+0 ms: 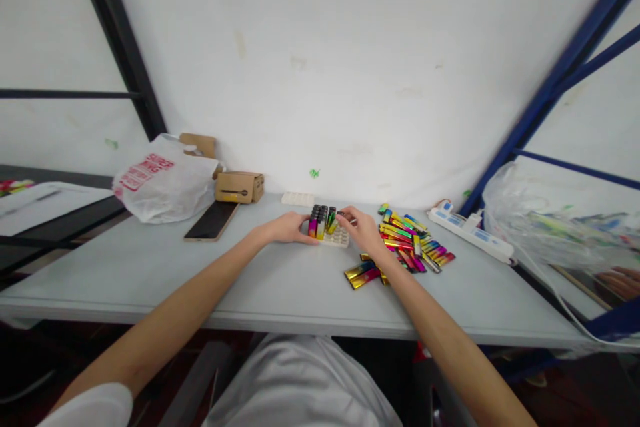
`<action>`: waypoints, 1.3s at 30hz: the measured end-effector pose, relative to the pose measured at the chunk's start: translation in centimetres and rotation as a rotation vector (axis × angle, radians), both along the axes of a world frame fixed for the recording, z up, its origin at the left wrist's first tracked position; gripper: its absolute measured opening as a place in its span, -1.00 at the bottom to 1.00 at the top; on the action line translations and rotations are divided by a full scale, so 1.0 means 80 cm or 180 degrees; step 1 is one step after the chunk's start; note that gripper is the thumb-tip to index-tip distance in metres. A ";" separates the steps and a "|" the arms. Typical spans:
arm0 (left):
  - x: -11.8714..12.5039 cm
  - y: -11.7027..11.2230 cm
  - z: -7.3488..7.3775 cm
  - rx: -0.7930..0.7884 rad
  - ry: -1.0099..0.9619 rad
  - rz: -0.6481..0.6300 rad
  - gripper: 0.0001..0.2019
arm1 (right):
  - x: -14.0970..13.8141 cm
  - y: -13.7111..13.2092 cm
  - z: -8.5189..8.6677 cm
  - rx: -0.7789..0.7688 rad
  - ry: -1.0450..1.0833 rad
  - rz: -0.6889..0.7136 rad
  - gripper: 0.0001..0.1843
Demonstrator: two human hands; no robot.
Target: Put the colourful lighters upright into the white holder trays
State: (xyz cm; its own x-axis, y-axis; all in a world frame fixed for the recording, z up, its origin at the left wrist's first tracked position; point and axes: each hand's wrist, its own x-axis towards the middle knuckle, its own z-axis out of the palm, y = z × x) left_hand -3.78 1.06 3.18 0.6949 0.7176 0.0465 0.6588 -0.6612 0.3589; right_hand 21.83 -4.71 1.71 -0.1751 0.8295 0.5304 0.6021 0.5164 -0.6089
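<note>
Several shiny lighters [321,229] with black tops stand upright in the left part of a white tray with holes [340,238]. My left hand [290,227] is closed on the tray's left end, thumb at the front and fingers behind, close against the standing lighters. My right hand [361,227] pinches a green and yellow lighter [332,221] near its top, tilted over the tray beside the filled rows. To the right, a heap of loose metallic lighters [400,240] lies on the table, partly hidden by my right forearm.
A second white tray [298,199] lies by the wall. On the left are a phone [213,221], a small cardboard box [239,187] and a white plastic bag [165,180]. A power strip [473,232] lies at right; beyond the blue frame shows another person's hand [623,281].
</note>
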 end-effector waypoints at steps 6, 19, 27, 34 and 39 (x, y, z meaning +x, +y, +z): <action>0.000 0.002 -0.001 0.0018 0.0018 -0.0023 -0.25 | -0.001 0.002 0.002 -0.0045 -0.0474 0.0123 -0.77; -0.001 0.005 -0.004 0.0026 0.0050 0.0053 -0.26 | -0.004 0.010 0.004 -0.0232 -0.1590 -0.0308 -0.55; 0.000 0.001 0.000 0.0077 0.0138 0.0110 -0.26 | 0.104 0.060 0.005 -0.0380 -0.1628 -0.1748 -0.59; 0.000 0.001 -0.001 0.0058 0.0179 0.0115 -0.24 | 0.136 0.096 -0.012 -0.1123 -0.2062 -0.1727 -0.54; 0.000 0.000 0.000 0.0091 0.0238 0.0089 -0.24 | 0.124 0.090 -0.012 -0.1027 -0.2138 -0.1265 -0.65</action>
State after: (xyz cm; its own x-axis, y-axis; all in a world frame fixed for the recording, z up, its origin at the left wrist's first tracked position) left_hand -3.78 1.04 3.22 0.6770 0.7358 0.0160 0.7013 -0.6515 0.2893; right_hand 31.73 2.48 0.76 -0.0317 0.9890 0.1444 0.9891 0.0518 -0.1379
